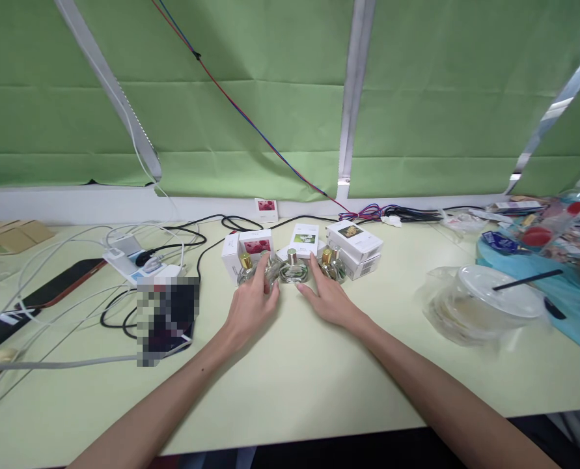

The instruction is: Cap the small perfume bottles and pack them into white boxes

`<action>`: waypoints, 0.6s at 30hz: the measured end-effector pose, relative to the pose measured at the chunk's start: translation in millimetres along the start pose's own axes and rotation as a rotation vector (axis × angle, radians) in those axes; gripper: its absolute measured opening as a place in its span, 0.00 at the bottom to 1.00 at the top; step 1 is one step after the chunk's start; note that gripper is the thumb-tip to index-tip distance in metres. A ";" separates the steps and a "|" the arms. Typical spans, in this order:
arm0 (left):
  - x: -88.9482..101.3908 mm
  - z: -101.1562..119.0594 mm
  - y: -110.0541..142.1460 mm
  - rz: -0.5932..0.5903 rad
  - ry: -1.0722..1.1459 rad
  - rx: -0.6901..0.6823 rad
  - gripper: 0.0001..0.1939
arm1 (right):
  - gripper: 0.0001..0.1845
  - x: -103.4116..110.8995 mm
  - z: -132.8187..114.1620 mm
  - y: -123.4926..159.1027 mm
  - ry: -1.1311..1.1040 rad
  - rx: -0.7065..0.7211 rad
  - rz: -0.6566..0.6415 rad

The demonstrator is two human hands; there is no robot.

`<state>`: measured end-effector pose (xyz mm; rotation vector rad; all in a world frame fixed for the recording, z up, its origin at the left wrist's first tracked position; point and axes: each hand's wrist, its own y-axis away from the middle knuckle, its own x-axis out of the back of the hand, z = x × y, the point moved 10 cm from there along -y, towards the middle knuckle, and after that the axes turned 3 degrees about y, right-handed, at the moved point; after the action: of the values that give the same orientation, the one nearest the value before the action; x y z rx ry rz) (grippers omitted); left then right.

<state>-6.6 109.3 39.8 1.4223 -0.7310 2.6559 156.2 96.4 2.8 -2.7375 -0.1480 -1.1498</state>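
Left grip (253, 299): pointer finger rests on or just over a bottle, thumb held apart from it. More fingers are hidden, so I can't tell if it pinches anything.
Right grip (331, 301): wide, with thumb and pointer finger spread. Pointer tip is between the middle and right bottles, and the thumb tip is near the foot of the middle one.
Middle bottle (293, 272): standing up on the table (290, 371), between the two grips.
Left bottles (244, 273): close by the left grip, one with a gold cap and one partly hidden by the finger.
Right bottles (337, 269): close together just past the right pointer finger, a gold cap showing.
Boxes: behind the bottles are a red-picture box (257, 245), a green-picture box (304, 240) and a yellow-picture box (354, 238), which lies on a lower box (362, 266).
Step now: my guess is lining up the bottles in front of their boxes.
Next move: it seems to call for small, soft pushes, since the bottles look like glass and sit close enough to bump.
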 end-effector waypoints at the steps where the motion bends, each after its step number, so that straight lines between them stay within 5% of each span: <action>1: -0.3 -0.2 0.0 -0.002 -0.001 0.002 0.34 | 0.47 -0.1 0.0 0.0 -0.002 -0.003 -0.001; 18: -2.3 -2.1 0.4 -0.023 -0.009 0.020 0.33 | 0.43 0.1 0.4 0.1 -0.014 0.038 0.050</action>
<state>-7.0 110.3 36.9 1.4396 -0.6867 2.6491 156.6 96.4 2.6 -2.7007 -0.1014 -1.1035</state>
